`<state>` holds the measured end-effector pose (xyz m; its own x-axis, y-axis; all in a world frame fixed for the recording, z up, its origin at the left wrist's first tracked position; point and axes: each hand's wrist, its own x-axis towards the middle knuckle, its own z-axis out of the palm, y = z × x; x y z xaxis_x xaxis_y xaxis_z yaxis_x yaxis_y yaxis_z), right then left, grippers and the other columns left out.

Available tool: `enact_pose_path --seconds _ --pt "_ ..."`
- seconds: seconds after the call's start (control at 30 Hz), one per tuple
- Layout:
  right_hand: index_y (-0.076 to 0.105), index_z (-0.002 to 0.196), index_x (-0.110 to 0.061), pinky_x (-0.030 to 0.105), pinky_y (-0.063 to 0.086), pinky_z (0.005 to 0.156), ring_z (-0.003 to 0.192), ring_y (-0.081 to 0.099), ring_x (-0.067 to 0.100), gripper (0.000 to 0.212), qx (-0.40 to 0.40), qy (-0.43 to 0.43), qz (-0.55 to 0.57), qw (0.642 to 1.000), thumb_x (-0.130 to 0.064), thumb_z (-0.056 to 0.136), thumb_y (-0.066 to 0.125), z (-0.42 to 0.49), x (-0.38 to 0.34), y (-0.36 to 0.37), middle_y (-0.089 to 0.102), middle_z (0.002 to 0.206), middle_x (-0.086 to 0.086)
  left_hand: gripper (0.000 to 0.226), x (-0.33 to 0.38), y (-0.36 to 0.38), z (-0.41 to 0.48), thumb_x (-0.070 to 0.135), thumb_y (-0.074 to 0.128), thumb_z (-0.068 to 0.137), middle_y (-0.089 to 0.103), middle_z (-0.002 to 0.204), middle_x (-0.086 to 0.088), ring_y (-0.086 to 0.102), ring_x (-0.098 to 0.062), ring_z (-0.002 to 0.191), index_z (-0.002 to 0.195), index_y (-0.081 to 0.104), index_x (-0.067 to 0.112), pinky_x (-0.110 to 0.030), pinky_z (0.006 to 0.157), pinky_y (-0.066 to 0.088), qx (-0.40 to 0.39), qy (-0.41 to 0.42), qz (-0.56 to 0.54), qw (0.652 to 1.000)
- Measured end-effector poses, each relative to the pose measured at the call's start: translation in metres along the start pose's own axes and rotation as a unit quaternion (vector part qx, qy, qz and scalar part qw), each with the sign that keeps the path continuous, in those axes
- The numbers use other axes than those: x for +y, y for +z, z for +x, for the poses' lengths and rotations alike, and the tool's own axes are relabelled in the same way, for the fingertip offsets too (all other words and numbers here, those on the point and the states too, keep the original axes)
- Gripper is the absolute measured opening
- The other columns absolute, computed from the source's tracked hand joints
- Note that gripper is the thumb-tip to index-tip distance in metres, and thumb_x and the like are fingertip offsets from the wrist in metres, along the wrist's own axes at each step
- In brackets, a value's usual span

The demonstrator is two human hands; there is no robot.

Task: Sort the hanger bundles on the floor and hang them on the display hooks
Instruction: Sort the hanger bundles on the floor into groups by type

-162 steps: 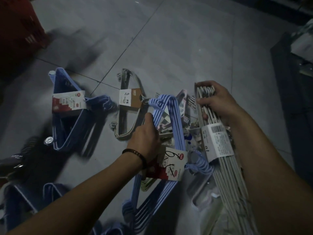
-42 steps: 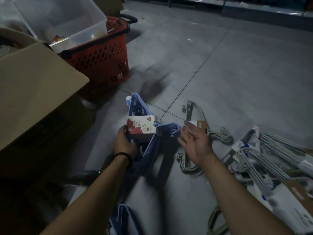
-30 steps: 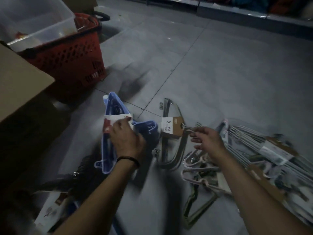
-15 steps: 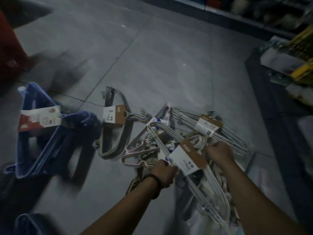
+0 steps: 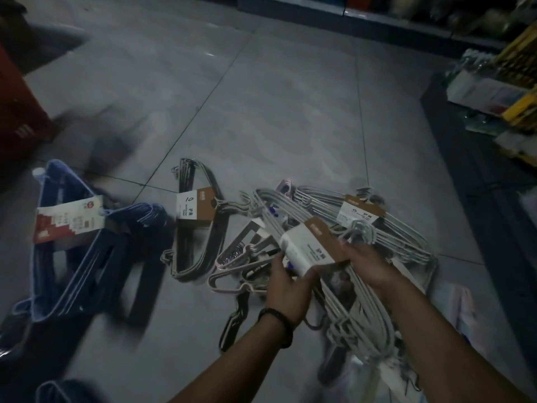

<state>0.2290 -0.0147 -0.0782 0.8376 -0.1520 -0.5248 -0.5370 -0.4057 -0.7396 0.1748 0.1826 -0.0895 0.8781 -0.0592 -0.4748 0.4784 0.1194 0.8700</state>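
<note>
Left hand [image 5: 286, 289], right hand [image 5: 367, 264] grip grey hanger bundle [image 5: 308, 247] | axis far-left to near-right

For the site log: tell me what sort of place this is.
Probably a dimly lit shop aisle: a blue hanger bundle with a retail label lies on the tiled floor, a grey hanger bundle has one too, stocked shelves line the right, and a red basket stands at the left edge.

Dim, bluish light; faint glare on floor [image 5: 209, 54] tiles; motion blur at left edge; wide-angle bending.
</note>
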Motion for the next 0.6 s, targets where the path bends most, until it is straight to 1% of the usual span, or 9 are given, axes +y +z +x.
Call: enact_pose_path --seconds 0.07,0.13,0.2,0.27,0.3,0.37,0.47,0.53,0.6 --pt "0.078 0.103 -0.017 0.042 0.059 0.086 0.089 0.076 0.027 0.045 0.024 -0.037 0.027 0.999 -0.049 0.108 0.046 0.002 -0.017 0.012 0.081 0.095 0.008 0.057 0.015 -0.002 0.001 0.033 0.078 0.089 0.07 0.118 0.001 0.073 -0.02 0.102 0.136 0.046 0.031 -0.047 0.089 0.063 0.02 0.005 -0.041 0.999" --pt "0.074 0.111 -0.017 0.036 0.057 0.071 0.083 0.074 0.028 0.042 0.056 -0.064 0.07 0.994 -0.048 0.109 0.045 0.004 -0.035 0.032 0.079 0.094 0.013 0.062 0.025 -0.007 0.002 0.044 0.08 0.078 0.076 0.113 0.0 0.076 -0.02 0.097 0.133 0.057 0.026 -0.052 0.088 0.062 0.019 -0.007 -0.04 0.999" --pt "0.07 0.119 -0.015 0.029 0.054 0.054 0.069 0.07 0.023 0.041 0.063 -0.083 0.126 0.986 -0.046 0.109 0.046 0.007 -0.053 0.055 0.076 0.09 0.011 0.046 0.033 -0.023 0.007 0.035 0.08 0.082 0.079 0.107 -0.003 0.077 -0.026 0.092 0.124 0.064 0.024 -0.056 0.085 0.062 0.014 -0.008 -0.046 0.999" --pt "0.068 0.121 -0.017 0.026 0.051 0.046 0.062 0.064 0.018 0.036 0.056 -0.106 0.153 0.981 -0.043 0.11 0.047 0.006 -0.071 0.076 0.075 0.093 0.012 0.034 0.04 -0.047 0.014 0.022 0.075 0.093 0.078 0.11 -0.007 0.077 -0.031 0.092 0.124 0.062 0.022 -0.054 0.082 0.063 0.015 -0.015 -0.07 0.997" --pt "0.069 0.121 -0.02 0.027 0.054 0.049 0.065 0.066 0.019 0.033 0.053 -0.12 0.156 0.979 -0.043 0.109 0.047 0.007 -0.078 0.085 0.075 0.094 0.01 0.034 0.045 -0.061 0.019 0.022 0.074 0.095 0.077 0.113 -0.007 0.077 -0.033 0.093 0.126 0.06 0.022 -0.054 0.082 0.063 0.013 -0.018 -0.085 0.996" --pt "0.07 0.12 -0.027 0.035 0.061 0.068 0.08 0.075 0.022 0.029 0.05 -0.155 0.164 0.973 -0.045 0.108 0.05 0.007 -0.092 0.1 0.079 0.099 0.002 0.032 0.059 -0.091 0.023 0.025 0.07 0.097 0.078 0.111 -0.004 0.077 -0.03 0.095 0.128 0.06 0.025 -0.054 0.085 0.063 -0.004 -0.004 -0.083 0.997" --pt "0.069 0.12 -0.036 0.044 0.061 0.089 0.1 0.077 0.017 0.025 0.022 -0.177 0.171 0.969 -0.048 0.106 0.052 0.004 -0.12 0.114 0.079 0.109 -0.007 0.031 0.088 -0.129 0.024 0.023 0.062 0.101 0.076 0.116 0.002 0.077 -0.018 0.1 0.128 0.059 0.037 -0.039 0.082 0.063 -0.036 0.054 -0.03 0.997" --pt "0.07 0.112 -0.037 0.034 0.061 0.084 0.098 0.076 0.009 0.02 0.0 -0.186 0.183 0.965 -0.038 0.108 0.051 -0.001 -0.143 0.117 0.079 0.107 -0.011 0.035 0.107 -0.146 0.024 0.017 0.058 0.102 0.072 0.124 0.0 0.074 -0.01 0.102 0.132 0.057 0.037 -0.028 0.079 0.061 -0.04 0.09 -0.009 0.995" --pt "0.072 0.107 -0.034 0.017 0.056 0.074 0.095 0.072 -0.002 0.023 -0.029 -0.194 0.203 0.959 -0.027 0.11 0.05 -0.009 -0.174 0.12 0.078 0.103 -0.018 0.037 0.129 -0.166 0.022 0.012 0.057 0.103 0.071 0.118 0.001 0.073 0.0 0.094 0.132 0.056 0.034 -0.019 0.072 0.059 -0.015 0.143 0.03 0.989"
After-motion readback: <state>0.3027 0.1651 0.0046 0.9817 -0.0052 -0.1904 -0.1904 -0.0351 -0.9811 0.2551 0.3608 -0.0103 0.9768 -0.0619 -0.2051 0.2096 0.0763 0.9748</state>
